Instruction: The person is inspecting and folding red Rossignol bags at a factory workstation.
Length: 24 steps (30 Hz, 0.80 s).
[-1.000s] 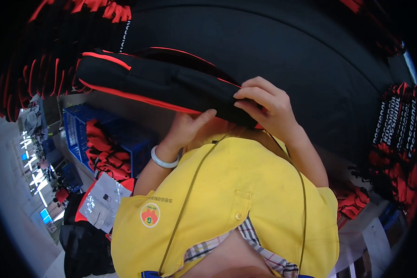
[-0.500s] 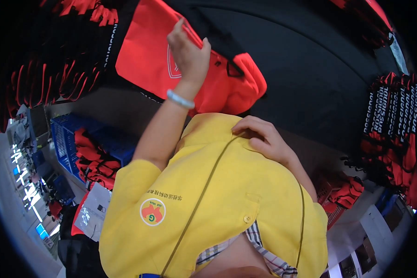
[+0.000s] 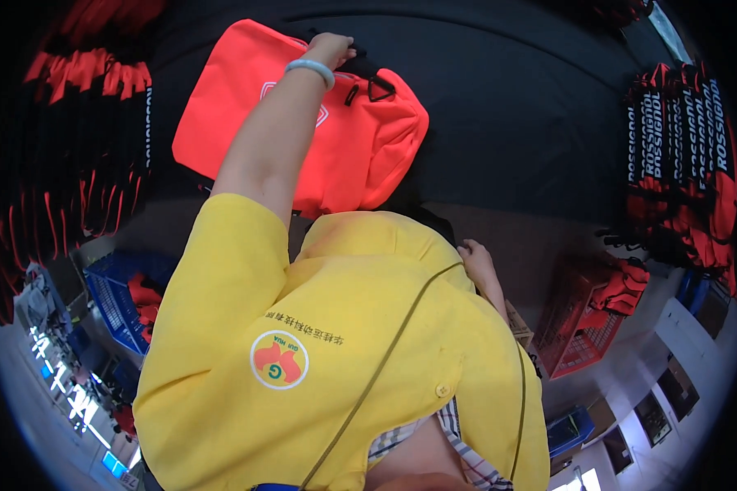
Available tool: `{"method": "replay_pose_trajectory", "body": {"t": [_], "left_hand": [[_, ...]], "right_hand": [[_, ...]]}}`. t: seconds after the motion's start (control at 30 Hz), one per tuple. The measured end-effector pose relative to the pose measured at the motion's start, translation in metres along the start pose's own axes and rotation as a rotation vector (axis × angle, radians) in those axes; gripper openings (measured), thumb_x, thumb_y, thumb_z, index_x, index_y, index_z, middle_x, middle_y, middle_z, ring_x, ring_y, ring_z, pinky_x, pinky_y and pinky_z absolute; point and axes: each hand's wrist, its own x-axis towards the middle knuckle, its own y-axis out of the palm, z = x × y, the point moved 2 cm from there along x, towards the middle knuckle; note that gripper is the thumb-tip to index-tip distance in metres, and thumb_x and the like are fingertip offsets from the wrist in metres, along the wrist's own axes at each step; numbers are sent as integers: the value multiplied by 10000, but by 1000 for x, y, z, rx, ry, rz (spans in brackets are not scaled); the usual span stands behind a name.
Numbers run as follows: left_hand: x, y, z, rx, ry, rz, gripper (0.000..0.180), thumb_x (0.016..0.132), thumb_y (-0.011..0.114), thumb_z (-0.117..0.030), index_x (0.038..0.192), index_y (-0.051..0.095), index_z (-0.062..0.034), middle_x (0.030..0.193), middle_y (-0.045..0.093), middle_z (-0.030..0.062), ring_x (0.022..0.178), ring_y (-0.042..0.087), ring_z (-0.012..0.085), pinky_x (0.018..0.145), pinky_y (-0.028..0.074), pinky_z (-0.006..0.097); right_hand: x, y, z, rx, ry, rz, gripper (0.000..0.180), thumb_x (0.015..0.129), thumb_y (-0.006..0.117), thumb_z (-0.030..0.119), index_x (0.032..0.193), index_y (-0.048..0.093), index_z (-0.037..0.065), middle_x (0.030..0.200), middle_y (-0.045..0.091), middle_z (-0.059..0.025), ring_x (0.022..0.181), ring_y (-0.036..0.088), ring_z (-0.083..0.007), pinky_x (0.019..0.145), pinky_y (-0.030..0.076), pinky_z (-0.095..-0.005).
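A bright red bag (image 3: 229, 106) with a white outlined emblem, a black triangular ring and black trim lies on the dark table in front of me. My left arm reaches across it. At the bag's far edge, my left hand (image 3: 333, 51) has its fingers curled over black material that looks like a strap or trim. A pale bracelet (image 3: 311, 70) circles that wrist. My right hand (image 3: 477, 266) is low beside my yellow shirt (image 3: 385, 327), next to something dark at the table's near edge. Its fingers are partly hidden, so their grip does not show.
Stacked red and black bags or straps stand at the left (image 3: 90, 139) and right (image 3: 683, 155) of the dark table (image 3: 507, 106). Below are a blue crate (image 3: 110, 286) at the left and a red crate (image 3: 577, 327) at the right, both with red items.
My left hand has gone from spread above the bag to curled at its far edge. The bag sits further left in view. My right hand has moved from my shirt front to the right side.
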Motion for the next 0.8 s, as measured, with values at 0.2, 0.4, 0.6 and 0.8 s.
{"method": "replay_pose_trajectory", "body": {"t": [0.2, 0.4, 0.6, 0.8], "left_hand": [[-117, -6, -27, -366, 108, 502, 184, 886, 640, -255, 825, 605, -86, 734, 656, 26, 598, 579, 71, 504, 378, 194], [-253, -30, -37, -390, 328, 335, 222, 898, 604, -204, 720, 514, -105, 675, 627, 62, 479, 418, 41, 447, 297, 181], [-297, -37, -31, -563, 334, 333, 223, 915, 571, -146, 714, 482, -108, 691, 642, 80, 464, 342, 23, 427, 253, 175], [-300, -42, -23, -667, 315, 381, 219, 939, 556, -143, 739, 471, -122, 746, 655, 72, 473, 326, 7, 431, 246, 159]], "right_hand": [[-45, -66, 32, 669, -367, -359, 230, 922, 543, 15, 1126, 640, -28, 738, 609, -31, 674, 561, -61, 639, 459, -214], [-101, -159, 181, 502, -846, -496, 286, 925, 549, 70, 1197, 629, 33, 745, 579, -42, 623, 530, -92, 574, 429, -229], [-95, -149, 263, 343, -1100, -527, 335, 861, 609, 76, 1191, 567, 41, 822, 595, -113, 672, 581, -251, 631, 480, -318], [-93, -135, 282, 337, -1151, -515, 197, 855, 623, 68, 1040, 566, 35, 835, 604, -109, 714, 610, -256, 636, 485, -334]]}}
